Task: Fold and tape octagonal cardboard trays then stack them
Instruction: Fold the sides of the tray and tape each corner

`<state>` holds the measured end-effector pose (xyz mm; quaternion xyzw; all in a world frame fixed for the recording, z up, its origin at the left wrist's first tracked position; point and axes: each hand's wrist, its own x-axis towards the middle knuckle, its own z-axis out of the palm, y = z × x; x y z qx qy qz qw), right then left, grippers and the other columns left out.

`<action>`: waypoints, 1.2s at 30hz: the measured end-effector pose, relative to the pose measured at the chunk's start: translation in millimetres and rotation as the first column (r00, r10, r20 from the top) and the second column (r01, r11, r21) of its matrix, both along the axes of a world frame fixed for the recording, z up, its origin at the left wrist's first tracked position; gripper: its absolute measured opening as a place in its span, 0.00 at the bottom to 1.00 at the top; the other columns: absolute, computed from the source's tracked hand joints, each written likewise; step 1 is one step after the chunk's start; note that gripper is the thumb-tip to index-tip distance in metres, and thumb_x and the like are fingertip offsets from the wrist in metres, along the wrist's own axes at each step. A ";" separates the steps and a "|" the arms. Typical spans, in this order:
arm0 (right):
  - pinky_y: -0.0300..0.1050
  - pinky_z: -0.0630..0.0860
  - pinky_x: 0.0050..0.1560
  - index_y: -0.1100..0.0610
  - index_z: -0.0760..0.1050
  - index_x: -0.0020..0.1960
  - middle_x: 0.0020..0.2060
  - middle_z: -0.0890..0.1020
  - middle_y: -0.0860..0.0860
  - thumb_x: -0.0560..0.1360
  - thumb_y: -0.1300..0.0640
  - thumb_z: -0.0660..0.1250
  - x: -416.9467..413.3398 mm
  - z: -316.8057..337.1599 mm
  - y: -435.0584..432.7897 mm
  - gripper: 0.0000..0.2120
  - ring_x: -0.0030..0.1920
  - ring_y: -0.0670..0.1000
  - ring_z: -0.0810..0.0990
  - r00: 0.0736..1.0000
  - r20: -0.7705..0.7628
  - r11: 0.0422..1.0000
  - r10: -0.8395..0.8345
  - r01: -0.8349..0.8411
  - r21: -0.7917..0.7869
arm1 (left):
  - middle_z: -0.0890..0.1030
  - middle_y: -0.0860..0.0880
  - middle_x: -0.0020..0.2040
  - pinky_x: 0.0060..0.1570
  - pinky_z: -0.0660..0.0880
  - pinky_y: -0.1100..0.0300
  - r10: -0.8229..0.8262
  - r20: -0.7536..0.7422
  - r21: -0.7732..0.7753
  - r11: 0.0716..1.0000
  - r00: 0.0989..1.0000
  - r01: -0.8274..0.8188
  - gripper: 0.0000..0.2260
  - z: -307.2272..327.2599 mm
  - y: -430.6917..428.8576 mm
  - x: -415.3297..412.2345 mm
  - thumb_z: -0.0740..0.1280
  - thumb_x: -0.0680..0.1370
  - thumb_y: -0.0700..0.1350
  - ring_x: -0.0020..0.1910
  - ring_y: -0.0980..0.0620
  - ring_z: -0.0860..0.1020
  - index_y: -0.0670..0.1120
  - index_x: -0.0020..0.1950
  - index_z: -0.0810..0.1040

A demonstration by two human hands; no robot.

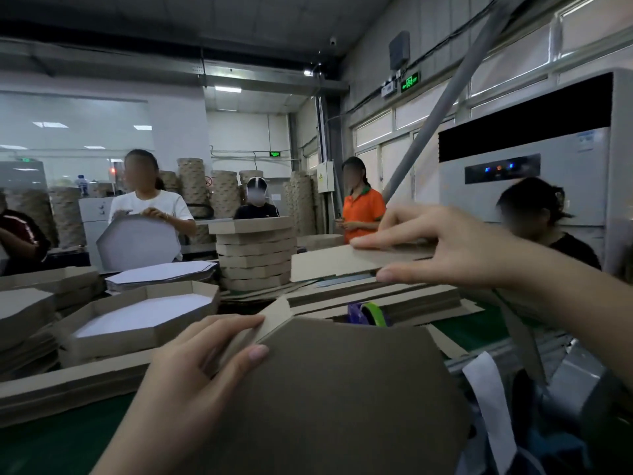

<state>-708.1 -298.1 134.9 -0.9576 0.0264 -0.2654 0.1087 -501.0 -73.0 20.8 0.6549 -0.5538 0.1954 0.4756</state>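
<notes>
Above the green table (51,447), left fingers (224,326) pinching tray flap (275,318), right fingers (394,238) pinching cardboard strip (329,264) beyond

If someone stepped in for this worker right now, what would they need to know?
Left hand grips a corner flap of the brown tray, whose underside faces the camera.
Right hand pinches a flat cardboard piece farther back.
Tape roll sits just behind the tray.
Done: one folded tray lies at the left; a stack of trays stands beyond it.
Left: finish folding this tray, tape it, stack it. No tape shows on it from here.
</notes>
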 end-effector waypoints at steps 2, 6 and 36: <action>0.35 0.71 0.53 0.33 0.76 0.59 0.48 0.75 0.40 0.66 0.36 0.69 7.9 -28.9 -6.3 0.21 0.53 0.41 0.75 1.000 0.008 0.997 0.028 -0.028 0.071 | 0.80 0.65 0.51 0.48 0.68 0.78 -0.003 -0.027 -0.001 1.000 1.000 0.003 0.14 -10.2 0.8 2.7 0.67 0.69 0.57 0.52 0.66 0.77 0.59 0.53 0.81; 0.30 0.68 0.52 0.37 0.76 0.61 0.49 0.75 0.45 0.68 0.40 0.70 24.8 -76.4 -12.4 0.22 0.53 0.43 0.74 0.997 0.017 0.979 0.076 -0.078 0.190 | 0.81 0.63 0.53 0.51 0.70 0.75 -0.004 -0.055 -0.027 1.000 0.998 0.003 0.12 -31.3 2.6 10.9 0.69 0.75 0.58 0.53 0.65 0.78 0.56 0.56 0.81; 0.45 0.71 0.58 0.37 0.69 0.69 0.52 0.69 0.41 0.72 0.38 0.68 119.6 -136.0 -13.3 0.26 0.56 0.43 0.71 0.943 -0.185 0.948 0.276 -0.236 0.212 | 0.82 0.55 0.56 0.55 0.73 0.68 0.047 -0.234 0.002 0.999 0.971 -0.048 0.17 -84.5 22.7 57.1 0.66 0.71 0.54 0.57 0.56 0.79 0.49 0.55 0.82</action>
